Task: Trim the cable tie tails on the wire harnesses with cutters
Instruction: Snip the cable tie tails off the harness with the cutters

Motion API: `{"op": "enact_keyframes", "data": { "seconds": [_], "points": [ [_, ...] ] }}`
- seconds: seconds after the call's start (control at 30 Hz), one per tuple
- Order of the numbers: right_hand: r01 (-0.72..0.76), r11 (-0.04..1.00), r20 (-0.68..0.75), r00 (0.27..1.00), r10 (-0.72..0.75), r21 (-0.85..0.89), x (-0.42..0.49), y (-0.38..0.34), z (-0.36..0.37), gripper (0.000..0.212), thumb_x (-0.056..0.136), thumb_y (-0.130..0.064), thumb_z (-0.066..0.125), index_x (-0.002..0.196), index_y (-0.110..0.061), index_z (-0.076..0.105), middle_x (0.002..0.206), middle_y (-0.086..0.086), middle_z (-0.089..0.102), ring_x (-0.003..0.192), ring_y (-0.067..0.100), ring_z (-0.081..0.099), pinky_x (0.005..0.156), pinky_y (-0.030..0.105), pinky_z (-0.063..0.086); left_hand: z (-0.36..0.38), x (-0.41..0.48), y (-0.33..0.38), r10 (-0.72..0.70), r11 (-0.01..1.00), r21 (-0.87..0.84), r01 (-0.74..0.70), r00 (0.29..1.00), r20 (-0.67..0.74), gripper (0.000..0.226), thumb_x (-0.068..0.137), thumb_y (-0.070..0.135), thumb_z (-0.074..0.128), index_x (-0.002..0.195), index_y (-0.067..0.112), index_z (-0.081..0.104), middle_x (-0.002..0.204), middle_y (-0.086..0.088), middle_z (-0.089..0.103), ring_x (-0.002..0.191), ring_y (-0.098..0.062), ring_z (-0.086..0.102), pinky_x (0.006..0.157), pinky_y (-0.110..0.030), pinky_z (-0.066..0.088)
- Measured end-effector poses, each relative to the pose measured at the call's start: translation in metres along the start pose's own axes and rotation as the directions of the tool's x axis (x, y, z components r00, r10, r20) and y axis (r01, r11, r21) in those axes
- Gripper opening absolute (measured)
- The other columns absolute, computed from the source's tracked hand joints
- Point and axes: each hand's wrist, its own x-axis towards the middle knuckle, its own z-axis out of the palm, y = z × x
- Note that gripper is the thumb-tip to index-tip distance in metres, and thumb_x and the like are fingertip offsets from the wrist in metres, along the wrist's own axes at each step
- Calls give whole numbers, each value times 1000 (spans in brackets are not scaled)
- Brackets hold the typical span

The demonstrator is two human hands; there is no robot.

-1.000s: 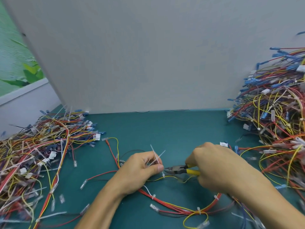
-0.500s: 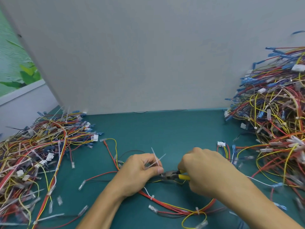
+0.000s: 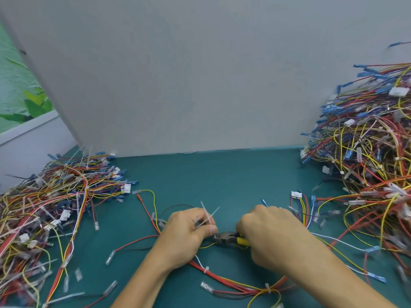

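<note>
Left hand (image 3: 185, 238): we pinch thin white plastic tie tails (image 3: 208, 215)
Right hand (image 3: 269, 232): we grip yellow-handled steel cutters (image 3: 225, 238)
Harness (image 3: 222, 278): red-and-yellow wires, near edge of teal worktop (image 3: 222, 174)

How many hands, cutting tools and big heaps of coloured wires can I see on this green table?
Yellow-handled metal cutters: 1
Bare hands: 2, the left hand pinching thin white plastic cable tie tails, the right hand gripping the cutters
Big heaps of multicoloured wire harnesses: 2, the left heap and the right heap
Total: 5
</note>
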Motion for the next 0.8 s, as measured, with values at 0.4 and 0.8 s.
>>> {"op": "enact_keyframes", "data": {
  "seconds": [0.4, 0.8],
  "points": [
    [20, 1000, -1, 1000, -20, 2, 4, 8, 0, 9, 79, -15, 50, 79, -23, 46, 74, 6, 35, 83, 34, 57, 61, 32, 32, -1, 3, -6, -33, 997, -75, 36, 999, 38, 19, 84, 19, 70, 69, 30, 64, 59, 16, 59, 55, -1, 48, 63, -26, 40],
    [31, 999, -1, 1000, -31, -17, 7, 10, 2, 11, 77, -14, 51, 79, -24, 46, 68, 2, 30, 76, 33, 49, 60, 31, 30, 0, 5, -9, -42, 995, -89, 45, 998, 38, 9, 72, 39, 62, 73, 30, 64, 56, 13, 56, 54, -6, 44, 63, -31, 40]
  ]
}}
